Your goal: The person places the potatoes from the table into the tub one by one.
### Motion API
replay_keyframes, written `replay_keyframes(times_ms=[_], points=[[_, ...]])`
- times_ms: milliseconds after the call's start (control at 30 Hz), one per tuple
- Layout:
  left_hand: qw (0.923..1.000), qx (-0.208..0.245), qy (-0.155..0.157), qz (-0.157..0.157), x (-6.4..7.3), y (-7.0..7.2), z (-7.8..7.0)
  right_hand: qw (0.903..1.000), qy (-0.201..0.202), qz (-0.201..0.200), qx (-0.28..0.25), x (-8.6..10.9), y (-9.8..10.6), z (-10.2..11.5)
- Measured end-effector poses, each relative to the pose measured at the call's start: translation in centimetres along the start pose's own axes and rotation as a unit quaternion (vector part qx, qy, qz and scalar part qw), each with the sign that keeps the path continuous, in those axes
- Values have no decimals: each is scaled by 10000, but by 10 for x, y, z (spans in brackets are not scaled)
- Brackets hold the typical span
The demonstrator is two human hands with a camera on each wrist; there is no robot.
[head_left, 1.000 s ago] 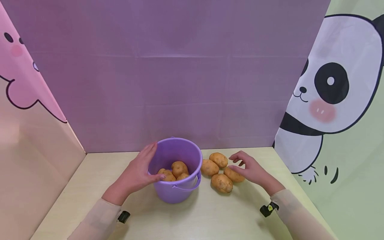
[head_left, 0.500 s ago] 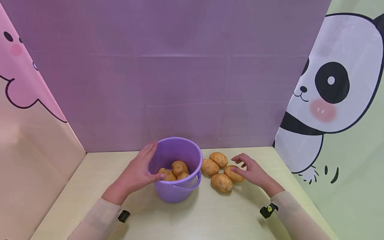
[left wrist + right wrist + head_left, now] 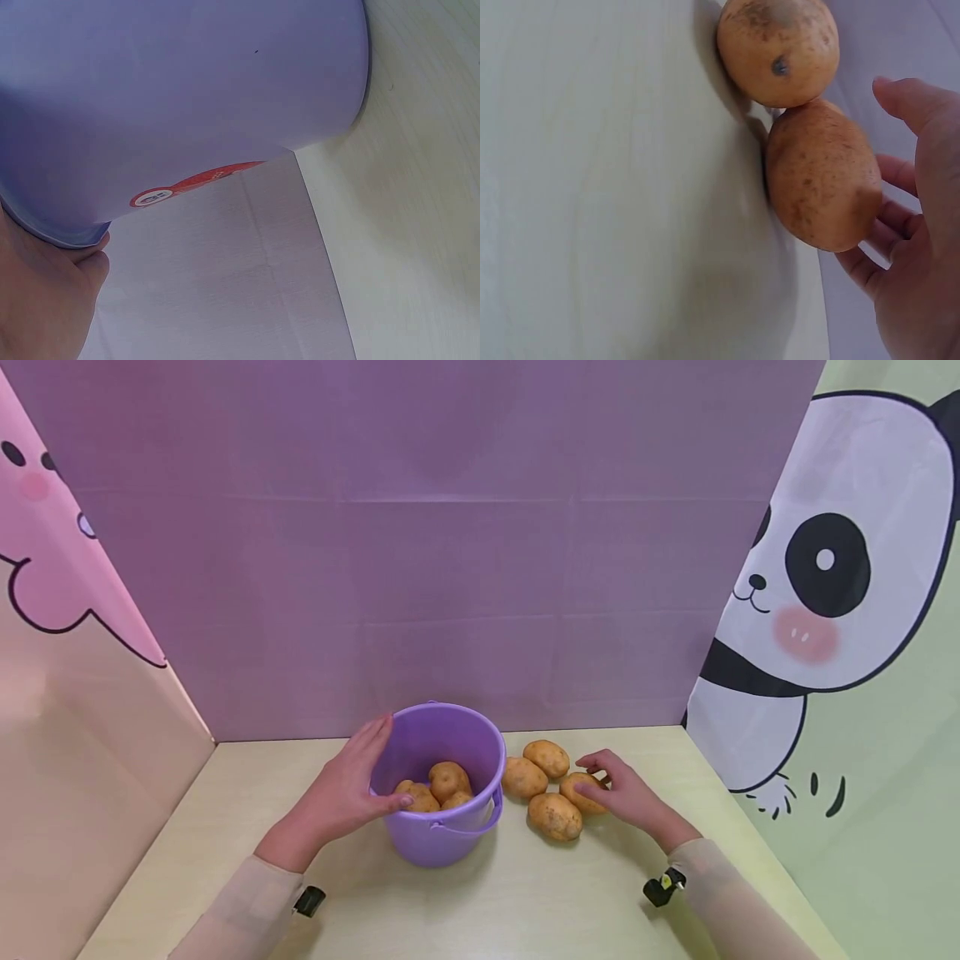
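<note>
A purple bucket (image 3: 435, 839) stands on the table with several potatoes (image 3: 448, 782) inside. My left hand (image 3: 345, 789) holds its rim from the left, thumb over the near edge and fingers along the far side. The left wrist view shows the bucket's wall (image 3: 187, 82) and part of that hand (image 3: 45, 300) at the rim. To the right of the bucket lies a group of loose potatoes (image 3: 554, 817). My right hand (image 3: 626, 793) reaches over the rightmost potato (image 3: 825, 180), fingers at its far side and thumb raised apart from it.
Two more potatoes (image 3: 546, 759) lie near the back edge, close beside the bucket. The bucket's handle (image 3: 472, 828) hangs down at its front right. Behind the pale wooden table (image 3: 450, 918) rises a purple backdrop (image 3: 465, 560), with printed side panels (image 3: 825, 610) at both sides.
My right hand has lowered slightly toward the rightmost potato, after drawing a little to the right. The left hand and the bucket stay in place.
</note>
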State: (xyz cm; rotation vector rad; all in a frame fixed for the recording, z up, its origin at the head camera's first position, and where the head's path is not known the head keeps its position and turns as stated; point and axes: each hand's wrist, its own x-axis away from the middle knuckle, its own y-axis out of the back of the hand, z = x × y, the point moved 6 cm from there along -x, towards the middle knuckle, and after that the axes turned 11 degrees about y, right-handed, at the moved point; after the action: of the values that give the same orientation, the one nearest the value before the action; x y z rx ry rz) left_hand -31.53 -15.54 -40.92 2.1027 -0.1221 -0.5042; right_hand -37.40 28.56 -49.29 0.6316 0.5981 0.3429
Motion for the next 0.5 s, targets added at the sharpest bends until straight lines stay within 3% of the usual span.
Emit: replay_keyframes(times_ms=[500], points=[[10000,94,-13,2,-4,-6,8,9979,-617,206,30,-1,-10,-20]])
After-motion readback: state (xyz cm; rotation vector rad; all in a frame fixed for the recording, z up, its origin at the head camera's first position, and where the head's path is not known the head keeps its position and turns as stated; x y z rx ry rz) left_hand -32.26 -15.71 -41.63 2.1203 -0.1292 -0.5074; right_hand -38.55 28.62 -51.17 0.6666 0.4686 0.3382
